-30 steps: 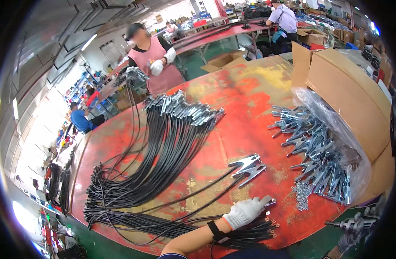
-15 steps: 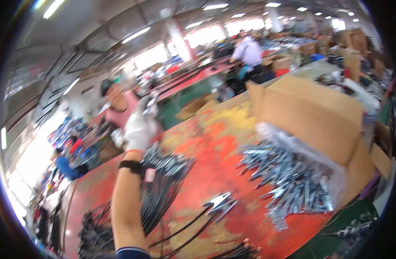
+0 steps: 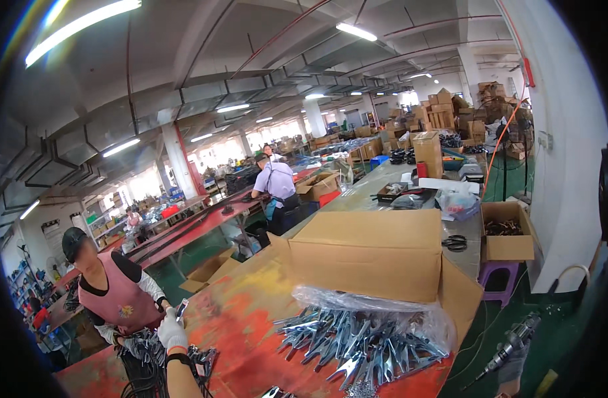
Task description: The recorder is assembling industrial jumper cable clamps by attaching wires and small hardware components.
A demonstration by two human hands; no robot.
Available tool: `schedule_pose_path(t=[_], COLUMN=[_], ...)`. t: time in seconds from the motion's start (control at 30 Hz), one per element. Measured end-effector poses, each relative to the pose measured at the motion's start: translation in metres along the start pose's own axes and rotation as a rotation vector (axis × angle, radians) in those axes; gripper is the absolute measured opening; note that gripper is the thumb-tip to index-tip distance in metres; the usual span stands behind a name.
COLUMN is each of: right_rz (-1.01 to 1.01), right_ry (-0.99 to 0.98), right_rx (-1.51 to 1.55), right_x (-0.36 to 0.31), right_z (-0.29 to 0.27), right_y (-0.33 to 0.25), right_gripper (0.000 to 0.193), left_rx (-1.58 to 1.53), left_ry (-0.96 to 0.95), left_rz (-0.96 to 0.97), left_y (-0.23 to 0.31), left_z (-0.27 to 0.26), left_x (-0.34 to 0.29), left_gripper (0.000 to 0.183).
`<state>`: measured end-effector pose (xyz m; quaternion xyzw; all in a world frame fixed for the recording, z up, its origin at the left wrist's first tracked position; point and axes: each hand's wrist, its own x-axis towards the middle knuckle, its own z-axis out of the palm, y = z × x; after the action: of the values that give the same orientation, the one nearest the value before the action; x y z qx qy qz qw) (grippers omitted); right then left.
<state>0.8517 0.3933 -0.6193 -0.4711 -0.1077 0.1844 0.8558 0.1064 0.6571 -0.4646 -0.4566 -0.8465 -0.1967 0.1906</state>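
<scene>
My left hand (image 3: 172, 331), in a white glove with a black wristband, reaches out at the lower left. Its fingers are closed on a small shiny metal clip (image 3: 181, 308), close to a co-worker's hand. Below it lie black cables (image 3: 141, 371) with metal clips at their ends. At the lower right, my right hand (image 3: 514, 366), gloved and partly shaded, grips a power screwdriver (image 3: 516, 339) whose thin bit points down and left, beyond the table's edge. A heap of silvery metal clips (image 3: 370, 345) spills from a plastic bag (image 3: 337, 298) in a tipped cardboard box (image 3: 367, 255).
A co-worker in a pink vest (image 3: 121, 292) stands across the worn red table (image 3: 244, 338). Scissors (image 3: 455, 243) lie on the bench behind the box. A carton (image 3: 506, 242) rests on a purple stool (image 3: 499, 282) at the right, beside a white pillar (image 3: 569, 166).
My view has swung right and up, so the left hand and cables sit lower left. The right hand with the screwdriver has come into clearer view. The co-worker's hand now shows near my left hand.
</scene>
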Motion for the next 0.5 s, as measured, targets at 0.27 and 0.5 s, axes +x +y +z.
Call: schedule_pose_path(t=[0.27, 0.5], right_rz=[0.297, -0.224], right_ry=[-0.288, -1.567], right_rx=[-0.073, -0.396], right_x=[0.107, -0.103], right_z=[-0.028, 0.279], right_y=[0.061, 0.059], right_gripper=[0.020, 0.021], left_rx=[-0.001, 0.050], left_ry=[-0.030, 0.041], left_rz=[-0.059, -0.101], left_y=[0.028, -0.017], left_z=[0.014, 0.016], left_x=[0.004, -0.003], left_gripper=[0.030, 0.031])
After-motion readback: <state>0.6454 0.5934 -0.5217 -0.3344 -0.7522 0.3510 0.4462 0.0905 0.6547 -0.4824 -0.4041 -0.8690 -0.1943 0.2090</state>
